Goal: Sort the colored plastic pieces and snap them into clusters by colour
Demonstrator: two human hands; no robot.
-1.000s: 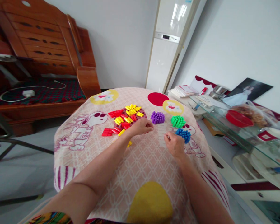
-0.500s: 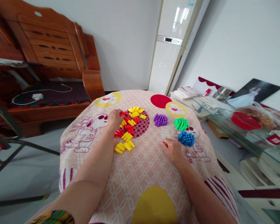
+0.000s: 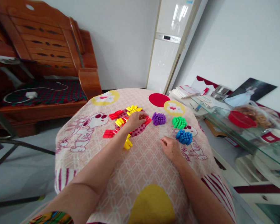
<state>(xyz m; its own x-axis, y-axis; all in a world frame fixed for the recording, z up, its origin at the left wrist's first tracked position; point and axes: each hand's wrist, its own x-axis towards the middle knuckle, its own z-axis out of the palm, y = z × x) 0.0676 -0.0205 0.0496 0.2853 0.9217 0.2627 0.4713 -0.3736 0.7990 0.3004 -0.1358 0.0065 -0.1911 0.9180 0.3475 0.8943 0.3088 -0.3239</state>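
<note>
My left hand (image 3: 138,119) reaches over the maroon checked circle in the cloth, fingers bent down and closed at some short red plastic sticks (image 3: 148,120). Other red sticks lie in rows to its left, one row (image 3: 109,133) partly behind my forearm. Yellow sticks (image 3: 133,109) are grouped beyond the hand, with more yellow sticks (image 3: 128,143) nearer me, partly covered by the arm. My right hand (image 3: 170,147) rests on the cloth with curled fingers; their inner side is hidden. Close to it are bunches of blue sticks (image 3: 184,137), green sticks (image 3: 179,122) and purple sticks (image 3: 159,119).
A patterned cloth (image 3: 149,174) covers the round table. On the right, a glass-topped cabinet (image 3: 226,123) bears papers, a red bowl (image 3: 242,119) and bagged food. A wooden bench (image 3: 46,37) stands at left, a tall white air conditioner (image 3: 164,59) behind.
My left hand has moved right, from the left side of the sticks to the red ones near the purple bunch. Red sticks now lie in rows at the left. My right hand stays put.
</note>
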